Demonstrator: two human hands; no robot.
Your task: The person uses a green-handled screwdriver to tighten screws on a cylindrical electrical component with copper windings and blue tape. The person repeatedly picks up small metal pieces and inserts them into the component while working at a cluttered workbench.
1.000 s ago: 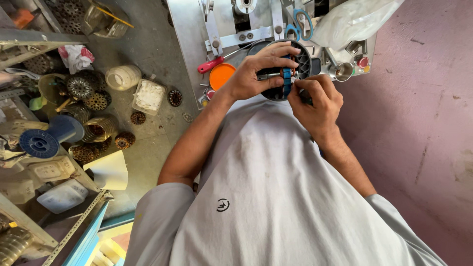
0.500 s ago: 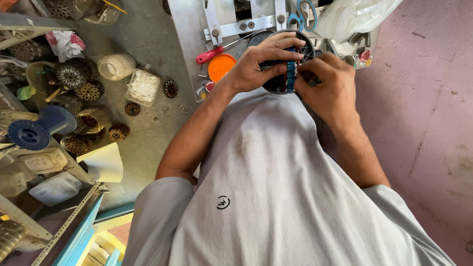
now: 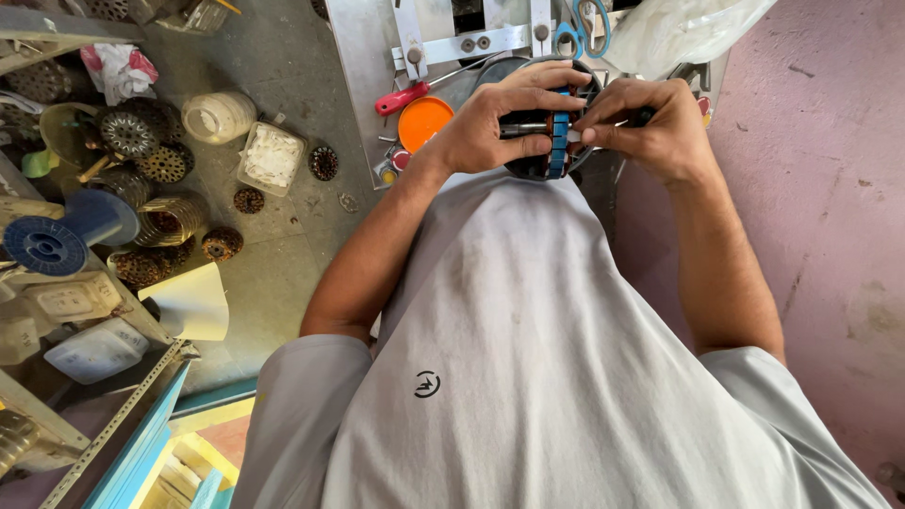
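Pink wall to one side, grey metal desk [image 3: 363,57] ahead, cluttered concrete floor [image 3: 273,254] below. Both of the person's hands meet at a dark round motor part [image 3: 550,141] held just above the desk's near edge, close to the chest. The left hand [image 3: 500,123] is clenched around its dark body, fingers curled over the top; the right hand [image 3: 650,123] pinches at its blue-segmented band (fingertips pressed right against it). Just beside the left hand lie an orange lid [image 3: 424,121] and a red-handled screwdriver [image 3: 405,96]; blue-handled scissors [image 3: 586,24] sit beyond. Well apart on the floor are a blue spool [image 3: 57,236] and a white jar [image 3: 217,116].
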